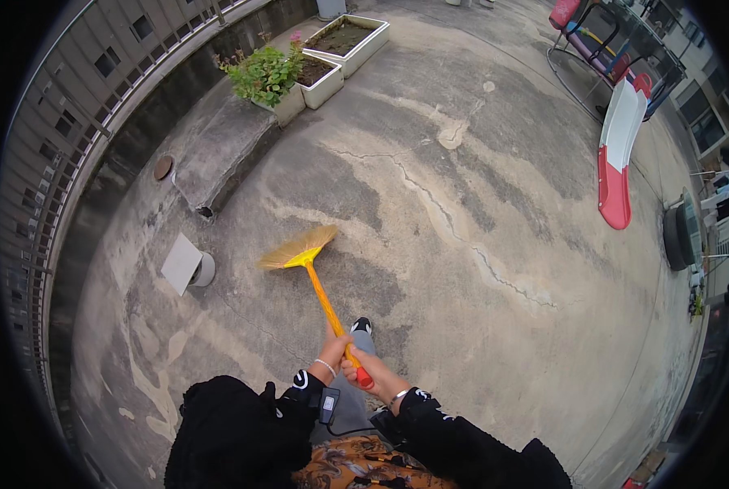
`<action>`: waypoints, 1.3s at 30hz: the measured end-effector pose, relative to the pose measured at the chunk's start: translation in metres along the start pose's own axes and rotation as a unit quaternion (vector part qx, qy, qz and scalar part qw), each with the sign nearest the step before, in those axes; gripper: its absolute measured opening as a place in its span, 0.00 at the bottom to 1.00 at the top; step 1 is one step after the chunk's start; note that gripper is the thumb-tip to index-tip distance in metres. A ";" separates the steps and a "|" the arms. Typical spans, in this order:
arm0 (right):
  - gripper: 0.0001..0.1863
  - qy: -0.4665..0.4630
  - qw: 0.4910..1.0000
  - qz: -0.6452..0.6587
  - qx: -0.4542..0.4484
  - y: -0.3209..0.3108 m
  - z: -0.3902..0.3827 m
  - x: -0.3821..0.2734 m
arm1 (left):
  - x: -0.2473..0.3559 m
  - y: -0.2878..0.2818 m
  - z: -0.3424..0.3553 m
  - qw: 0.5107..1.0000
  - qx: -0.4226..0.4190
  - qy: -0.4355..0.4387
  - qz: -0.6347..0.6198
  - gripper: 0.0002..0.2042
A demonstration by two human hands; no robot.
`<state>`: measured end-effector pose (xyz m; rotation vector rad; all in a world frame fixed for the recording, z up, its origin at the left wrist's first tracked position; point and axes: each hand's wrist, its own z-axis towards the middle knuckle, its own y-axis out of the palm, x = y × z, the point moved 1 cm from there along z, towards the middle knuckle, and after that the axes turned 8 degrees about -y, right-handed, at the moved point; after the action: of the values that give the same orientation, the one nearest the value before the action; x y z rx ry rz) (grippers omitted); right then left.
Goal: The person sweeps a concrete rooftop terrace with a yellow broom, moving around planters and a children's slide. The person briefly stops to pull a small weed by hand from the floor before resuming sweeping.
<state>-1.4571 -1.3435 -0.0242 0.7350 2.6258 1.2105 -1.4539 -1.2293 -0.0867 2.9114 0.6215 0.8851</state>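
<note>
Broom [321, 292]: here it is, out in front of the person and slanting forward to the left over bare concrete; whether the bristle tips touch down, I can't tell.
Bristles [298, 248]: a wide, flat fan of straw-coloured fibre, fine and slightly ragged along its outer edge.
Collar [306, 258]: bright yellow, a smooth wedge gathering the fan into the stick.
Handle [327, 306]: a straight, slim rod in glossy orange with yellowish streaks, finishing in a rounded red end [364, 379].
Left hand [337, 349]: farther up the stick, fingers curled around it, a pale band at the wrist.
Right hand [369, 372]: lower down, closed firmly round the handle just above that red tip, beside the other hand.
Sleeves [228, 428]: black and fuzzy, with white markings near the cuffs.
Concrete [495, 383]: rough, blotched grey and tan, and look at that crack [507, 281], jagged and pale-edged!
Board [182, 264]: flat, pale, square-cornered, tilted against a whitish round container [207, 269].
Slab [228, 151]: long, low, weathered, broken at its near end.
Planters [368, 52]: white, boxy troughs of dark soil beside a leafy green plant [267, 75].
Slide [614, 183]: smooth, curved, white above, red below.
</note>
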 end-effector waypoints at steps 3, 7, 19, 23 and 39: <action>0.16 -0.011 0.998 0.037 0.050 -0.011 0.001 -0.031 | -0.008 0.027 0.043 0.993 -0.030 -0.108 0.033 0.22; 0.17 -0.123 0.954 0.177 0.207 -0.024 -0.068 -0.062 | -0.029 0.133 0.040 0.953 -0.205 -0.085 0.206 0.38; 0.21 -0.262 0.944 0.072 0.190 0.088 -0.088 -0.178 | 0.128 0.245 0.034 0.875 -0.472 -0.092 0.057 0.31; 0.19 -0.169 0.973 -0.083 0.131 0.115 -0.023 -0.237 | 0.199 0.206 0.086 0.961 -0.274 0.010 0.042 0.34; 0.16 -0.125 0.978 0.074 0.147 0.062 0.037 -0.535 | 0.294 0.400 0.306 0.959 -0.149 -0.069 0.231 0.38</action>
<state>-0.9582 -1.5488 -0.0338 1.0736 2.5986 0.7082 -0.9195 -1.4595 -0.1287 2.8351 -0.2026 0.7162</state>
